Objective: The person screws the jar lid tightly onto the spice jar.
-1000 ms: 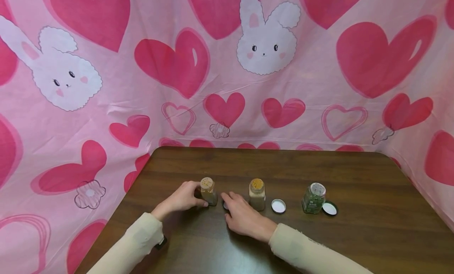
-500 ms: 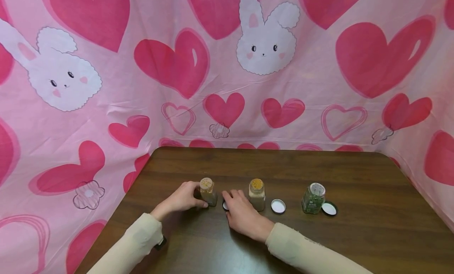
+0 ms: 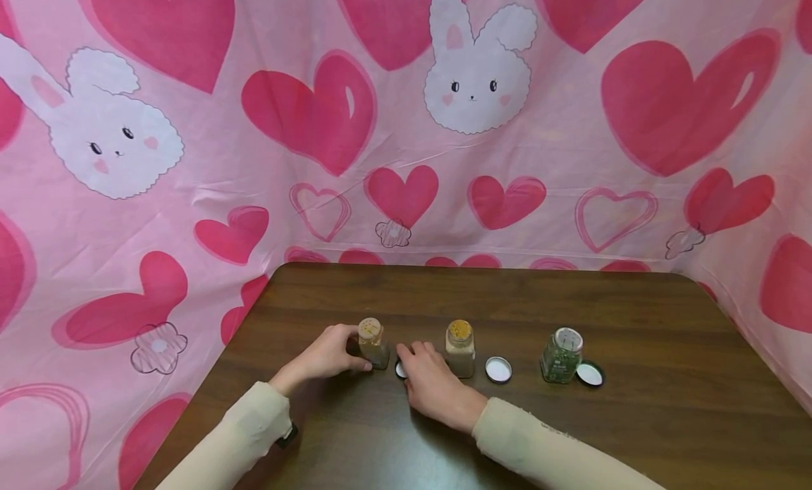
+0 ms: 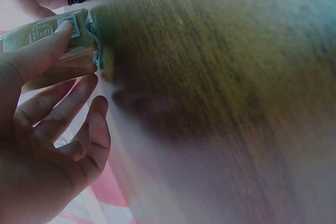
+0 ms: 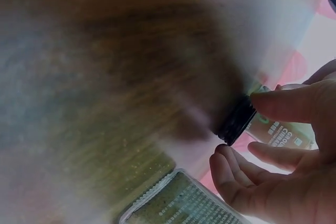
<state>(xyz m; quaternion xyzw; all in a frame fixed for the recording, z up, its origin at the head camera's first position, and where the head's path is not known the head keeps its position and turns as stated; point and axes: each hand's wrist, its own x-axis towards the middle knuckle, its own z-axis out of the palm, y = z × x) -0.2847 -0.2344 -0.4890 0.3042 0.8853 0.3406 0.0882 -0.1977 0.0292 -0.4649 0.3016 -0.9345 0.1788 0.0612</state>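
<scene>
"Which jar is in the person's grasp?"

"The spice jar [image 3: 376, 350] a little left of centre in the head view's lower half. It stands upright, clear and squarish, with brown powder behind the glass and a pale round top dotted with holes."

"Any lettering?"

"Right of centre in the right wrist view, its label reads partly 'GROU' and 'CINNA', in white. The left wrist view has it at the upper left, with a barcode near the thick glass base."

"What are the fingers doing?"

"The left hand [image 3: 326, 352] grips that jar from its left side, thumb across the label and fingers behind. The right hand [image 3: 438, 390] pinches a black lid [image 5: 236, 120] by the rim between thumb and fingertip."

"How does that lid look?"

"Glossy black and ridged at the side. In the head view a sliver of white inner face shows just left of the right fingers, near the jar but apart from it. I can't tell whether it touches the table [image 3: 539, 292]."

"And the rest?"

"Just beside the right hand, near the centre, stands the middle jar [image 3: 459, 359], tan below with orange-yellow at its holed top; a white-faced lid [image 3: 498, 369] lies to its right. Further right is the green-filled jar [image 3: 558, 359], with a dark-rimmed lid [image 3: 591, 374] next to it."
</scene>
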